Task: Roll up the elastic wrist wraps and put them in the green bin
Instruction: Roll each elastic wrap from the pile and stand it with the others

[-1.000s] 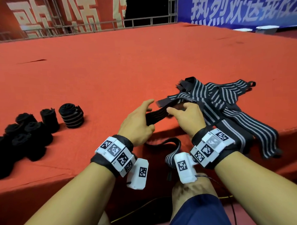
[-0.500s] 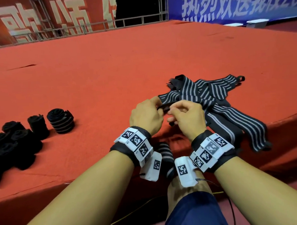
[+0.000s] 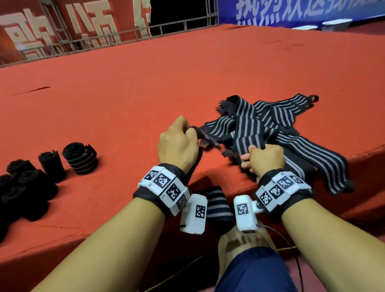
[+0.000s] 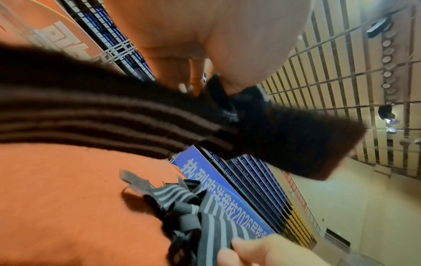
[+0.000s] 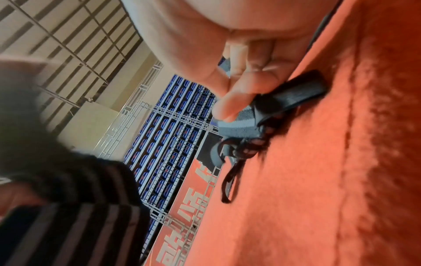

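left hand (image 3: pixel 178 144) pinching wrap (image 3: pixel 217 207) end | right hand (image 3: pixel 265 163) gripping strap from pile (image 3: pixel 273 125) | risk: probably snags the tangle, roll starts loose | green bin nowhere visible

Both forearms are bare. Each wrist wears a black band (image 3: pixel 283 210) topped with white blocks (image 3: pixel 165 188) printed with black-and-white square markers — the left block marked "L". A white camera housing (image 3: pixel 245 212) hangs under each wrist, also marker-tagged; a thin black cable (image 3: pixel 286 238) trails from the right one. Dark blue shorts (image 3: pixel 255 274) cover the thigh.
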The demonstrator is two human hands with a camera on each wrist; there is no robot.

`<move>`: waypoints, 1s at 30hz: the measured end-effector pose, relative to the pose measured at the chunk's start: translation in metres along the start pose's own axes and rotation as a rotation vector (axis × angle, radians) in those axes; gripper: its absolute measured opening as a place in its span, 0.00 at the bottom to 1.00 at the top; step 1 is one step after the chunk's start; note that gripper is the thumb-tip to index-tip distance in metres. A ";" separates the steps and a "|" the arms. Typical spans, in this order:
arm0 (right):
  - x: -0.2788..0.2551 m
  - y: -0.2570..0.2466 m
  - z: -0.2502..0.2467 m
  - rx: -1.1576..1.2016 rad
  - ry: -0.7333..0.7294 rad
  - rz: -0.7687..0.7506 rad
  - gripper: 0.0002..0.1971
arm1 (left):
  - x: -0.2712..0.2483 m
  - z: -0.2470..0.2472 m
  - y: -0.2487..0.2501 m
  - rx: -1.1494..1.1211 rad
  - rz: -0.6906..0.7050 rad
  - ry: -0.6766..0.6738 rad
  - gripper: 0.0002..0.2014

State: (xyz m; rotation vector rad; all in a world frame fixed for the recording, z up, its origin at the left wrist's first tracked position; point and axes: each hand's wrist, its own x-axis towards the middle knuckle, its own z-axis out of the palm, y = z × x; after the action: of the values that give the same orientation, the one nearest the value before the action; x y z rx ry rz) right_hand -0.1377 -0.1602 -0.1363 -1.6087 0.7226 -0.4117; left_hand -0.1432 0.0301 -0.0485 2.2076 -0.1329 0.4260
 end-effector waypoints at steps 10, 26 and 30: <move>-0.044 -0.031 0.017 -0.060 -0.429 -0.407 0.21 | 0.006 -0.025 -0.004 -0.320 -0.032 0.067 0.06; -0.106 -0.019 0.065 -0.747 -0.956 -0.429 0.34 | 0.006 -0.080 -0.072 -0.389 -0.358 0.152 0.07; -0.122 -0.017 0.078 -0.891 -0.816 -0.589 0.33 | -0.005 -0.055 -0.103 -0.302 -0.387 -0.060 0.08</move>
State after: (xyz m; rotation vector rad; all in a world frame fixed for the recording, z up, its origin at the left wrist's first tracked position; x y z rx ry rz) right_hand -0.1742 -0.0208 -0.1162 -2.5804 -0.2830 0.2305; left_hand -0.1374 0.1369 -0.0949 1.8901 0.1863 0.1144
